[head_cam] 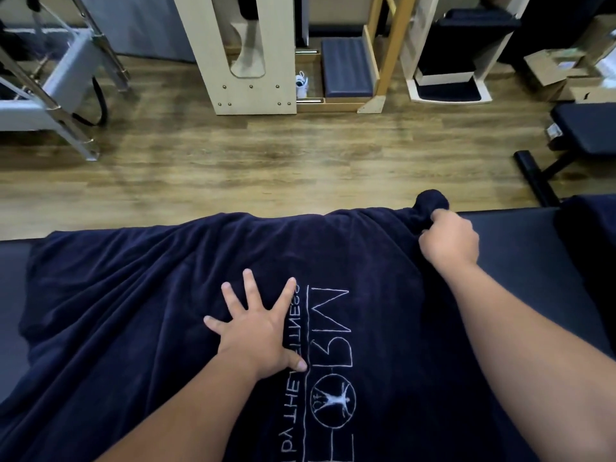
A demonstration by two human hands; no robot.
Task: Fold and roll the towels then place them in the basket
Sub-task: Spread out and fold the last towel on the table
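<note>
Navy towel (166,311) — spread over dark padded table (520,241), logo up. Left hand (256,331): flat, fingers splayed mid-towel, likely anchoring it. Right hand (448,236): clutching bunched far-right towel corner — apparently to straighten or fold. Basket unseen

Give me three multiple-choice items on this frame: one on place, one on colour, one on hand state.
1. Where does the left hand rest?
A. on the floor
B. on the towel beside the white logo
C. on the far right corner

2. What colour is the towel?
A. navy blue
B. white
C. red

3. What is the right hand doing?
A. lying flat with fingers spread
B. hanging free, holding nothing
C. gripping bunched cloth

Answers:
1 B: the left hand lies flat with fingers spread on the towel, next to the logo.
2 A: the cloth is dark navy all over.
3 C: the right hand has its fingers curled round the towel's bunched far right corner.
</note>
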